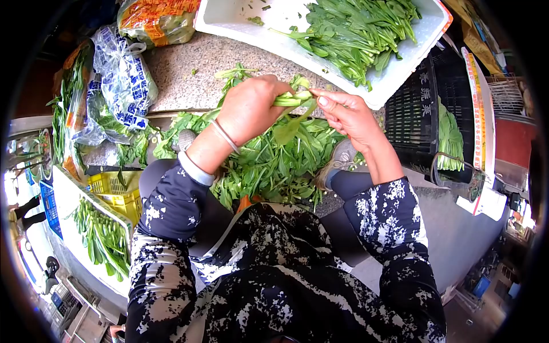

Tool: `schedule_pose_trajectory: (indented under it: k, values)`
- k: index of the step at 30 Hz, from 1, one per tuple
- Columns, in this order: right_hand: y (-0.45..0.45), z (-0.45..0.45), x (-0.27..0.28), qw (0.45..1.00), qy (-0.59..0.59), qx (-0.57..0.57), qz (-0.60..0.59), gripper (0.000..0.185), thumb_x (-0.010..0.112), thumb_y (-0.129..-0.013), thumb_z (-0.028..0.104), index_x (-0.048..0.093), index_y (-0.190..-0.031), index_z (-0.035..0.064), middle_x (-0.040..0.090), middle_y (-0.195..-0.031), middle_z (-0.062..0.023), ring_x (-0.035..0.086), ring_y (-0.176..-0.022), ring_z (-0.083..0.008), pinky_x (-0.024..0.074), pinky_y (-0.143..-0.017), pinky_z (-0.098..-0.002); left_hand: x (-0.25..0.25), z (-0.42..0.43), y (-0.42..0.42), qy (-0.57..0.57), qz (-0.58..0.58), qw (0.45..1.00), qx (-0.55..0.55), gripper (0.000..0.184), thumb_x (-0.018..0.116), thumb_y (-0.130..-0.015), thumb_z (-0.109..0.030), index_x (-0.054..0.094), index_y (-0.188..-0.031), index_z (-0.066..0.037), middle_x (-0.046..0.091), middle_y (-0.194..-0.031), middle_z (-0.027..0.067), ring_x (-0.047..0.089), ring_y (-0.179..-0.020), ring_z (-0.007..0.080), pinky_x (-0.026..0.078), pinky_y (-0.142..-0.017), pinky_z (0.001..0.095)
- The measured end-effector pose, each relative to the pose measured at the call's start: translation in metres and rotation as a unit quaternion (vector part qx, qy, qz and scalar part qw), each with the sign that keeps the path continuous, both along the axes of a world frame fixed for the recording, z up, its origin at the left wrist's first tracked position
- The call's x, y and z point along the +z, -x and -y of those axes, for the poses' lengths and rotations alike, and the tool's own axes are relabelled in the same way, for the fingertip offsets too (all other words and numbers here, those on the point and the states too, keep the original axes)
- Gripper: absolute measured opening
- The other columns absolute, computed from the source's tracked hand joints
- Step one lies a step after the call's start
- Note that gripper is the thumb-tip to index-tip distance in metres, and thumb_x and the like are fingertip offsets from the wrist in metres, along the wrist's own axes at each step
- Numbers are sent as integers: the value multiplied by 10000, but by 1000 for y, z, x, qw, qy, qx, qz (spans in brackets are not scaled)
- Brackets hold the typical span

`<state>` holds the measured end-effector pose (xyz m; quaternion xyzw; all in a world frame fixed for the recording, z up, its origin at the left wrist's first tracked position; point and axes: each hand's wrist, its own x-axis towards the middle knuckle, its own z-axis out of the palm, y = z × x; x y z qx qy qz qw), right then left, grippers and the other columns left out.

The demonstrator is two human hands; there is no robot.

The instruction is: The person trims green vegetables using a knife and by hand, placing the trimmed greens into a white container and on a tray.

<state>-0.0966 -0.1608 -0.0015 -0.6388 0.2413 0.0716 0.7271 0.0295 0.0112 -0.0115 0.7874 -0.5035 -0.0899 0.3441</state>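
My left hand (251,106), with a bangle at the wrist, is closed around a small bunch of leafy greens (294,100). Their pale cut stalks point right, and some leaves hang below. At the stalk ends my right hand (350,116) is closed in a pinch, thumb against the fingers, on a stem end. Beneath both hands a large heap of loose leafy greens (274,163) lies on the ground between my shoes. Beyond it stands a white foam box (231,14) with trimmed greens (363,34) piled inside.
A black crate (409,108) stands at the right, with a bundle of greens (450,140) beside it. At the left are a printed plastic bag (123,74), a yellow crate (117,191) and a white box (66,200) holding greens. A stone ledge (191,77) runs behind the heap.
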Motion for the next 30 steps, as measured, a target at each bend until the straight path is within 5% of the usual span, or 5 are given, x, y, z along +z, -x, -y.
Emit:
schedule_pose_trajectory:
  k: [5, 7, 12, 15, 30]
  values:
    - [3, -2, -4, 997, 17, 37, -72, 359, 574, -855, 239, 545, -1165, 60, 430, -614, 56, 322, -503, -31, 259, -439, -165, 0, -9, -9, 37, -107, 994, 4, 161, 660, -764, -145, 639, -886, -43, 622, -761, 56, 569, -622, 139, 455, -570, 256]
    - [2, -3, -8, 993, 37, 62, -96, 409, 523, -882, 293, 502, -1201, 39, 398, -611, 61, 319, -479, -17, 246, -400, -160, 14, -10, -9, 11, -448, 891, 69, 177, 644, -794, -188, 639, -911, -56, 604, -732, 12, 512, -559, 65, 397, -473, 193]
    - [-6, -12, -5, 994, 65, 18, -91, 434, 461, -903, 363, 500, -1201, 50, 421, -630, 47, 325, -476, -12, 248, -402, -152, 8, -10, -20, 145, -677, 706, 146, 207, 602, -834, -252, 575, -940, -77, 546, -721, -41, 464, -518, 11, 258, -351, 134]
    - [-8, -17, -3, 998, 59, 7, -33, 446, 428, -912, 384, 515, -1178, 38, 441, -651, 35, 326, -478, -14, 245, -408, -146, -1, -6, -23, 200, -730, 628, 179, 159, 607, -831, -245, 558, -870, -99, 540, -711, -40, 464, -515, 15, 254, -349, 134]
    - [-9, -28, -16, 984, 146, -54, 92, 219, 668, -783, 196, 577, -877, 20, 482, -638, 53, 394, -491, -17, 287, -429, -148, -8, 5, -22, 248, -715, 613, 224, 134, 572, -851, -186, 531, -883, -62, 587, -819, 32, 502, -589, 35, 322, -408, 127]
